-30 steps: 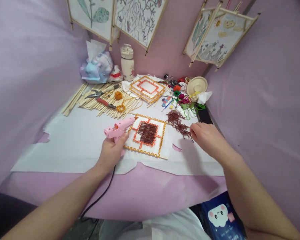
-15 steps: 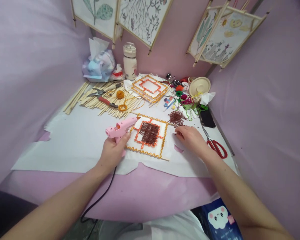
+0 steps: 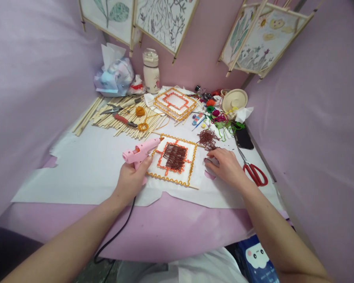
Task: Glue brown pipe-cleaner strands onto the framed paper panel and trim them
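My left hand is wrapped around the handle of a pink hot glue gun. The gun's nozzle points right, over the upper left corner of a square stick-framed panel. Orange-yellow wavy yarn edges this panel, and an inner square of red-orange yarn surrounds rows of dark brown yarn pieces. To the right of the panel, my right hand rests low over the white paper, thumb and forefinger apart. Just beyond its fingertips lies a loose pile of brown yarn pieces. A small dark bit shows near the thumb, too small to name.
Thin wooden sticks with pliers lie back left. Behind stand a bottle, tissues and a second yarn-edged panel. Red-handled scissors and a phone sit at right. Painted lanterns hang above.
My right thumb and forefinger have spread apart beside the brown pile. The left hand keeps the glue gun in nearly the same place. The whole view has shifted slightly.
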Action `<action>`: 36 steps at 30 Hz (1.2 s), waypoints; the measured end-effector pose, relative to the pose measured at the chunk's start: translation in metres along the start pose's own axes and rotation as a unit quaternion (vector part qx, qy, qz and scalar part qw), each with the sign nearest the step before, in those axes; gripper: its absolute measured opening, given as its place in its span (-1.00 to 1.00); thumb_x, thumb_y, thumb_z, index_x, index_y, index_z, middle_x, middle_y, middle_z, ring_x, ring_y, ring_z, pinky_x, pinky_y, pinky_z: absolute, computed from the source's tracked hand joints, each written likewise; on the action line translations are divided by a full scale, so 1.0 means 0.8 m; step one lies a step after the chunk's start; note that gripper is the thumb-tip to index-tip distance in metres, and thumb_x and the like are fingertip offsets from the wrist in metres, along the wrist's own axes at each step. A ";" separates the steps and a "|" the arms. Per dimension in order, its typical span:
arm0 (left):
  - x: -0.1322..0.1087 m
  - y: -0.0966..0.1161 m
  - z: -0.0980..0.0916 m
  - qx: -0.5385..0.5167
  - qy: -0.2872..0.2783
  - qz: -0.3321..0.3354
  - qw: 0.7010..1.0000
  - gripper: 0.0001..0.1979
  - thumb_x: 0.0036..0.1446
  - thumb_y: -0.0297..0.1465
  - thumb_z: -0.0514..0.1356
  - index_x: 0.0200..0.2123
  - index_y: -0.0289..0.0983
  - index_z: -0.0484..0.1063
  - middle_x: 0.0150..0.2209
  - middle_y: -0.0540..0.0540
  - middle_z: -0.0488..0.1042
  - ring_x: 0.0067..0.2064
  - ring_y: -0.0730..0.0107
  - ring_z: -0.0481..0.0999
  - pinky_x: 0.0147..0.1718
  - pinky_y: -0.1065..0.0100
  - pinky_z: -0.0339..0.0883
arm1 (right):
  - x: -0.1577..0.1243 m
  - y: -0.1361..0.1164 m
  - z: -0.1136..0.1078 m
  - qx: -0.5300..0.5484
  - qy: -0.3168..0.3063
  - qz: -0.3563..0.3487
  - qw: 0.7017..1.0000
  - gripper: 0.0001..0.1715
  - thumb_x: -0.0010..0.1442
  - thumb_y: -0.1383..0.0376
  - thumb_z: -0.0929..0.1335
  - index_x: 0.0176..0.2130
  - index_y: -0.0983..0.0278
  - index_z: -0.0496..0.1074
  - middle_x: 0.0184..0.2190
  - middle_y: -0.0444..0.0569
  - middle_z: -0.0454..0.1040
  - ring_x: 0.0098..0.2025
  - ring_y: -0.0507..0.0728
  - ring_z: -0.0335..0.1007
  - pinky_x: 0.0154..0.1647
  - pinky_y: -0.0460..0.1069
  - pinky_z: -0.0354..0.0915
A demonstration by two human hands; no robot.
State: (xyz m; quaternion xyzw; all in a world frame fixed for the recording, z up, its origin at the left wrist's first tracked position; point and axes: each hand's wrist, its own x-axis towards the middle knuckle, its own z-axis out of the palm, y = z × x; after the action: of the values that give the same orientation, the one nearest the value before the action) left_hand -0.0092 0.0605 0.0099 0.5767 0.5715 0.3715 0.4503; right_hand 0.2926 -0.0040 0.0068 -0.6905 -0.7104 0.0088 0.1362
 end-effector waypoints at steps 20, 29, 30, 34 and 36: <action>-0.001 0.004 0.001 -0.001 0.004 0.000 1.000 -0.65 0.02 -0.07 0.18 -0.55 -0.22 0.28 -0.70 0.09 0.18 -0.63 0.46 0.16 -0.67 0.42 0.03 | -0.004 -0.048 0.025 -0.158 0.063 0.145 0.975 -0.71 0.21 0.12 0.32 -0.37 0.30 0.45 -0.29 0.13 0.48 -0.13 0.30 0.26 -0.22 0.10 -0.05; 0.000 0.004 0.000 0.015 0.008 -0.010 1.000 -0.61 0.03 -0.08 0.18 -0.62 -0.21 0.22 -0.73 0.07 0.16 -0.64 0.44 0.19 -0.66 0.40 0.07 | -0.014 -0.049 0.022 -0.119 0.056 0.139 0.982 -0.66 0.30 0.26 0.26 -0.40 0.26 0.53 -0.32 0.05 0.52 -0.15 0.23 0.26 -0.18 0.13 -0.11; 0.000 0.003 0.000 0.015 0.008 -0.009 1.000 -0.61 0.03 -0.08 0.18 -0.62 -0.21 0.22 -0.73 0.07 0.16 -0.64 0.44 0.19 -0.66 0.40 0.07 | -0.015 -0.048 0.023 -0.114 0.054 0.138 0.982 -0.65 0.31 0.27 0.25 -0.41 0.26 0.53 -0.33 0.04 0.52 -0.15 0.22 0.26 -0.18 0.13 -0.12; -0.001 0.003 0.000 0.008 0.004 -0.008 1.000 -0.63 0.03 -0.08 0.18 -0.59 -0.22 0.26 -0.71 0.08 0.18 -0.63 0.46 0.18 -0.66 0.42 0.07 | -0.019 -0.041 0.026 -0.109 0.062 0.118 0.985 -0.68 0.32 0.31 0.27 -0.41 0.25 0.52 -0.32 -0.01 0.51 -0.16 0.19 0.26 -0.19 0.12 -0.14; -0.001 0.003 0.000 0.008 0.003 -0.007 1.000 -0.63 0.04 -0.08 0.18 -0.58 -0.22 0.25 -0.71 0.09 0.17 -0.63 0.47 0.17 -0.66 0.43 0.07 | -0.020 -0.040 0.028 -0.114 0.074 0.111 0.984 -0.71 0.30 0.34 0.29 -0.42 0.26 0.51 -0.34 -0.02 0.51 -0.17 0.18 0.26 -0.19 0.11 -0.15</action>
State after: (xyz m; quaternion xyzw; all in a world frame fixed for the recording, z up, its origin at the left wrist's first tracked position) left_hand -0.0083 0.0597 0.0125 0.5748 0.5800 0.3658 0.4466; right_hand 0.2572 -0.0176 -0.0110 -0.7750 -0.6135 -0.1082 0.1065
